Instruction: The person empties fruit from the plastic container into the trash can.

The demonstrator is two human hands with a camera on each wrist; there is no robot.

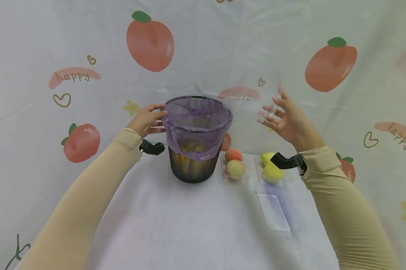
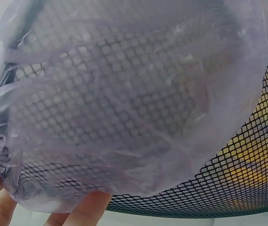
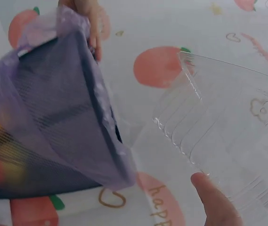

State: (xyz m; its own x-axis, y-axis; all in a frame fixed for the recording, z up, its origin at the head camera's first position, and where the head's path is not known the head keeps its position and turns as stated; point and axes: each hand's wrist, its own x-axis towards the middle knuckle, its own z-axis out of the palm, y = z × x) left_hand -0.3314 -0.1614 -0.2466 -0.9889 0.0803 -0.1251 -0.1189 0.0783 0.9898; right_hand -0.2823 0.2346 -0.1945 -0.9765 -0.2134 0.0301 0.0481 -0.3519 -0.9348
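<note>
A black mesh wastebasket (image 1: 193, 170) stands upright on the white cloth, with a purple plastic bag (image 1: 203, 147) lining it and folded over its rim. My left hand (image 1: 146, 119) grips the rim at the left, fingers against the bag's outside. Yellow-orange colour shows through the mesh (image 2: 251, 174) low down. Up in the air to the right of the basket, my right hand (image 1: 285, 120) holds a clear ribbed plastic container (image 3: 218, 127) by its edge. The container is see-through and faint against the backdrop in the head view.
Right of the basket, two round peach-like fruits (image 1: 235, 169) sit in clear packaging. Beyond them are two yellow lemons (image 1: 273, 172), also packed, below my right wrist. Another clear plastic tray (image 1: 274, 212) lies in front of the lemons. A fruit-printed cloth (image 1: 196, 48) hangs behind.
</note>
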